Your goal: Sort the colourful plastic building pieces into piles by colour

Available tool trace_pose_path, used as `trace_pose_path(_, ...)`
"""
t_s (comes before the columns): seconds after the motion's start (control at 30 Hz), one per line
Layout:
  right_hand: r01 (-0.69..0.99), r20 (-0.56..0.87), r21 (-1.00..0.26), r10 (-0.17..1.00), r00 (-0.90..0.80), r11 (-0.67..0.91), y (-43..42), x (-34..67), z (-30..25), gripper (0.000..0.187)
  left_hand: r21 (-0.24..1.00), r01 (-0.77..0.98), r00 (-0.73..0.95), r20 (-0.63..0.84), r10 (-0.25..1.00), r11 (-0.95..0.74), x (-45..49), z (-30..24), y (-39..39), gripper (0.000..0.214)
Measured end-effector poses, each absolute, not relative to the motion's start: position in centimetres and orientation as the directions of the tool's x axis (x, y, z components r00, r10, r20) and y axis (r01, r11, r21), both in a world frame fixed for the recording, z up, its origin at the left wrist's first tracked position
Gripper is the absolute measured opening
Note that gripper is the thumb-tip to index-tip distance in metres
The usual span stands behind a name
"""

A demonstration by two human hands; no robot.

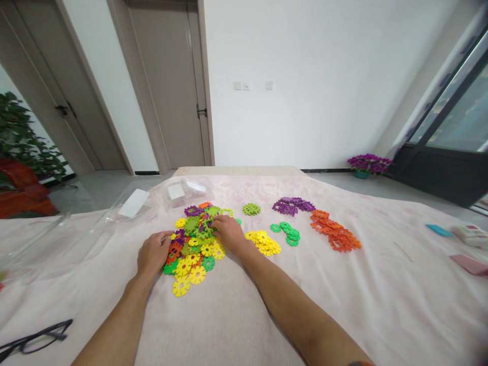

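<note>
A mixed pile of flat plastic interlocking pieces (194,241) in yellow, green, purple and orange lies on the cloth before me. At its left edge rests my left hand (152,252), loosely curved with its fingers apart, touching the purple and orange pieces. My right hand (230,233) reaches over the pile's right side, its fingers closed at a light green piece (206,229); the fingertips are partly hidden. Sorted beside it are yellow pieces (264,243), green pieces (292,235), light green pieces (251,209), purple pieces (292,205) and orange pieces (335,234).
Clear plastic containers (131,203) with white labels stand at the left and back left. Black-framed glasses (38,339) lie at the front left. Near the right edge are a blue item (438,230), a white pack (470,235) and a pink item (469,265). A pale cloth (381,310) covers the table.
</note>
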State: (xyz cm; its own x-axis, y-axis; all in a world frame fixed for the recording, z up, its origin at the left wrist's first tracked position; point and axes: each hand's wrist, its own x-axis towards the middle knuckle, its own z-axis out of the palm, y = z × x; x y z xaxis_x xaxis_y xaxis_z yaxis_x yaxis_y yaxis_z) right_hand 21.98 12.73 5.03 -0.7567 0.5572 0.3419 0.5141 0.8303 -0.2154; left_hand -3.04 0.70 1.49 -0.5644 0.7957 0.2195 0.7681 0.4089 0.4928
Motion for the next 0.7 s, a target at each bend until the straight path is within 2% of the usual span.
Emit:
trace_pose_path(0.1, 0.506, 0.366, -0.235, 0.558, -0.745, 0.83, 12.6, 22.2, 5.0, 0.017, 0.49, 0.77, -0.562, 0.22, 0.797, 0.408, -3.0, 1.5, 0.7, 0.041)
trace_pose_path(0.2, 0.487, 0.446, -0.305, 0.574, -0.687, 0.818, 12.7, 22.5, 4.9, 0.016, 0.494, 0.768, -0.562, 0.216, 0.799, 0.407, -3.0, 1.5, 0.7, 0.041)
trace_pose_path(0.33, 0.534, 0.512, -0.469, 0.709, -0.485, 0.703, 13.9, 23.1, 5.3, 0.017, 0.499, 0.765, -0.565, 0.219, 0.796, 0.407, -3.1, 1.5, 0.6, 0.041)
trace_pose_path(0.57, 0.57, 0.399, -0.722, 0.909, -0.121, 0.393, 18.1, 27.0, 6.5, 0.02, 0.489, 0.779, -0.551, 0.233, 0.801, 0.393, -3.0, 1.5, 0.5, 0.041)
trace_pose_path(0.7, 0.59, 0.332, -0.766, 0.943, 0.02, 0.257, 20.0, 29.9, 6.2, 0.03, 0.484, 0.783, -0.549, 0.238, 0.802, 0.392, -3.0, 1.5, 0.5, 0.041)
